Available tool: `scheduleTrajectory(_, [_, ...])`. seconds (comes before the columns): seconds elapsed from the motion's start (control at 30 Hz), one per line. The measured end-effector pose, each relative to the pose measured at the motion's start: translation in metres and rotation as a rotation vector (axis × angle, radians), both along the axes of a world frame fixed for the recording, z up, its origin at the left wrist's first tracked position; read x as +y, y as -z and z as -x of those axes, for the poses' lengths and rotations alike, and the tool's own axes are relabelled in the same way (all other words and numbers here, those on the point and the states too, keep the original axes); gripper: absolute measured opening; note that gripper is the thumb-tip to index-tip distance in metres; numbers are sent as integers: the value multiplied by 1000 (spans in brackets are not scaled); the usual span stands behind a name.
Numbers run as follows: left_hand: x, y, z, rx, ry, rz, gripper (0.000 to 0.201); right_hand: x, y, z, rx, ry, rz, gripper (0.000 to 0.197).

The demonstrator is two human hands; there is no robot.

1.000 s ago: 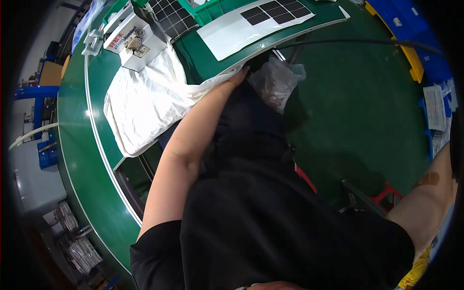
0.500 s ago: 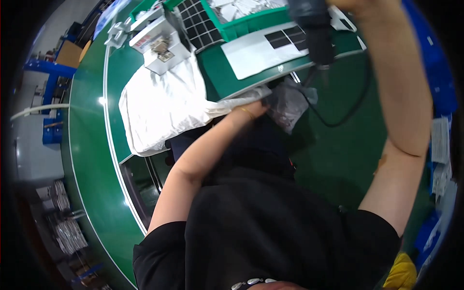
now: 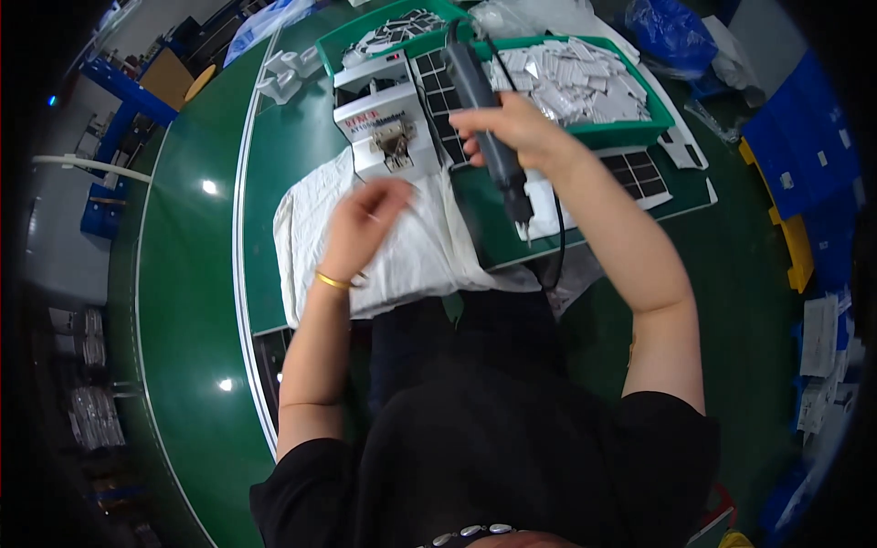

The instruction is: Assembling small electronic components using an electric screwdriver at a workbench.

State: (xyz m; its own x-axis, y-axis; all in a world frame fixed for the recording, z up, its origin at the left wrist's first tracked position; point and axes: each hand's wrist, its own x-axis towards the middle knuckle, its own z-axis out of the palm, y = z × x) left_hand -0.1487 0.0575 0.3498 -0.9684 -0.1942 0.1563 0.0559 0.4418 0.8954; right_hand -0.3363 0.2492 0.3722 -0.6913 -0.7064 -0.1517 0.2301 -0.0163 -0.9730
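My right hand [image 3: 525,132] is wrapped round a dark grey electric screwdriver [image 3: 493,151], its bit pointing down over the green table's front edge. Over the white cloth [image 3: 311,228], my left hand [image 3: 365,224] is raised and slightly blurred. Its fingers are curled together in a pinch, and whatever may be between them cannot be made out. Just beyond the left hand stands a white screw feeder [image 3: 384,119] with a metal outlet on its front. A white sheet with black squares [image 3: 639,173] lies on the table under my right forearm.
Behind the screwdriver, a green bin [image 3: 630,137] holds many small white pieces. Another green bin [image 3: 329,46] with black-and-white pieces stands behind the feeder. A white plastic holder [image 3: 285,78] sits at the left. A clear plastic bag [image 3: 577,274] hangs below the front edge.
My left hand has moved from the plastic bag at the table edge up and left to the feeder. My right hand has brought the screwdriver leftward from the upper right.
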Motion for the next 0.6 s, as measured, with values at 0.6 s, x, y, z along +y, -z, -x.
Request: scheduleTrajectory(0.6, [-138,0,189,-144,-292,-367,56,-72,84,15,275,445,-53,39])
